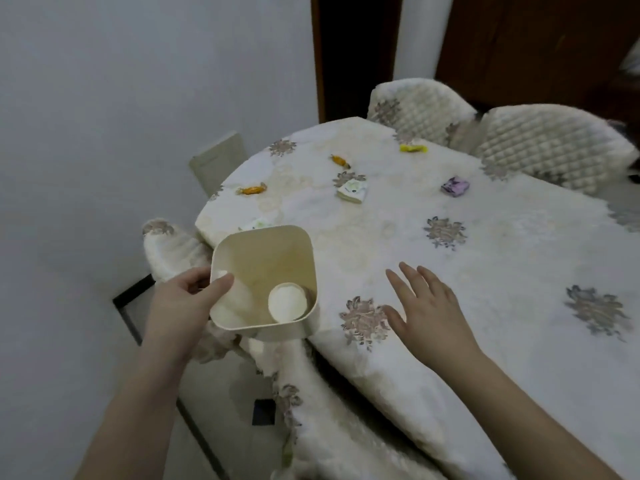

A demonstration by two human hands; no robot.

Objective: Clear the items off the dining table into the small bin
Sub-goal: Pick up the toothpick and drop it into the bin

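My left hand grips the left rim of a small cream square bin, thumb inside, holding it at the table's near left edge. A white paper cup lies inside the bin. My right hand hovers open, fingers spread, over the flowered tablecloth just right of the bin. On the table lie two orange wrapped candies, a yellow wrapped candy, a white-green packet, a purple packet and a pale packet partly hidden behind the bin.
Two quilted cream chair backs stand at the table's far side. Another covered chair sits at the left below the bin, and a plain chair back stands by the white wall.
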